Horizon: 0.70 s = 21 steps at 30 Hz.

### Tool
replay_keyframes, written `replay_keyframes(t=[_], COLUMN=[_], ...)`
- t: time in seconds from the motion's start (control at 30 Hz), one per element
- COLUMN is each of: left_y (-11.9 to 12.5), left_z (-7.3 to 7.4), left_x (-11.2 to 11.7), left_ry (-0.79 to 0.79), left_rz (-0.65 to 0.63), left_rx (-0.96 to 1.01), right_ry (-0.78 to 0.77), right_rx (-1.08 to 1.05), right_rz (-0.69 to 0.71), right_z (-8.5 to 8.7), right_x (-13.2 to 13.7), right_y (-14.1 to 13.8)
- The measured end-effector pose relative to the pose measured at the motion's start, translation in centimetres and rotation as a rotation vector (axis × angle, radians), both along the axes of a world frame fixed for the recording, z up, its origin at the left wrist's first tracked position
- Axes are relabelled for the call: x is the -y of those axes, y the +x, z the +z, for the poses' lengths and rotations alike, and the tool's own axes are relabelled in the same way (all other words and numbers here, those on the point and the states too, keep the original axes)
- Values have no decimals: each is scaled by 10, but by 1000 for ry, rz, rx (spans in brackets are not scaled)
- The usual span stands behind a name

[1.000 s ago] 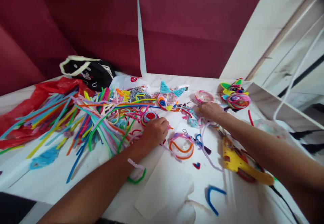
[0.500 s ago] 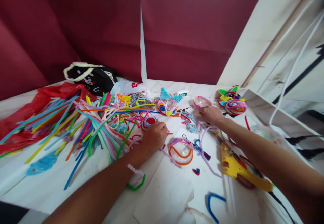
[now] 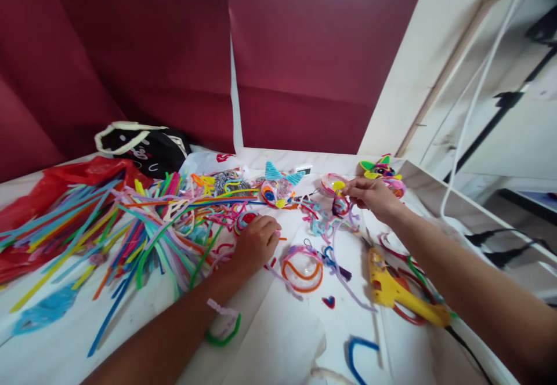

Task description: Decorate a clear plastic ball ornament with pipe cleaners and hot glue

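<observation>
My right hand [image 3: 369, 195] is closed in a pinch on a small pipe-cleaner ornament [image 3: 340, 202] with a yellow top and a multicoloured round body. Just behind that lies a pink-rimmed clear round piece [image 3: 329, 180]. My left hand [image 3: 257, 240] rests low over the table with its fingers curled; whatever is under them is hidden. Beside it a round red-and-blue pipe-cleaner piece [image 3: 244, 220] shows, and a short orange bit [image 3: 282, 238] pokes out past the fingertips. Nearer me sits a clear ring-shaped piece [image 3: 300, 283] edged in orange and pink.
Loose pipe cleaners [image 3: 152, 228] heap on the left, by a red plastic bag [image 3: 26, 199] and a black bag [image 3: 150, 152]. A yellow glue gun [image 3: 391, 292] lies under my right forearm. A blue-eared ornament [image 3: 278, 191] and a blue bent pipe cleaner [image 3: 354, 356] lie on the table.
My right hand has lifted from the pink-rimmed piece's edge, and the small yellow-topped ornament now shows in its fingers. My left hand stays by the red piece. The view has shifted slightly.
</observation>
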State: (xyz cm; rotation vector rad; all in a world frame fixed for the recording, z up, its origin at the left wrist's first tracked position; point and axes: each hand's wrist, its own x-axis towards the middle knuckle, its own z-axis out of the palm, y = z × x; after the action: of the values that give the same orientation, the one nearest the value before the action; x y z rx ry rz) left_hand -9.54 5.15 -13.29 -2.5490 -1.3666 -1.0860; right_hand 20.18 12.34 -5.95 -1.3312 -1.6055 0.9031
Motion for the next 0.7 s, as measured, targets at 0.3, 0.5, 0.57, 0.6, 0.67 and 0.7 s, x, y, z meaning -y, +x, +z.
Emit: replay_keyframes(t=[0.3,0.5,0.57,0.6,0.67,0.7], left_y=[27,77,89,93,98,99], left_z=[50,74,74,73,71,70], left_x=[-1,-29,-38,-41,-45,-46], left_ry=[-132,-235,-239,-243,-253,-258], left_rz=[-76,-151,-159,-165,-173,-174], left_rx=[307,297,285,276,252,237], right_ry=[58,41,21,10,-9,-16], right_rx=[-219,-283,-299,-306,-314,-316], right_rz=[-11,60,88,97,106,107], right_z=[23,20,18,17,16,16], right_x=[20,31,34,36,39,41], right_y=[1,-13,-17,-18,-21,-21])
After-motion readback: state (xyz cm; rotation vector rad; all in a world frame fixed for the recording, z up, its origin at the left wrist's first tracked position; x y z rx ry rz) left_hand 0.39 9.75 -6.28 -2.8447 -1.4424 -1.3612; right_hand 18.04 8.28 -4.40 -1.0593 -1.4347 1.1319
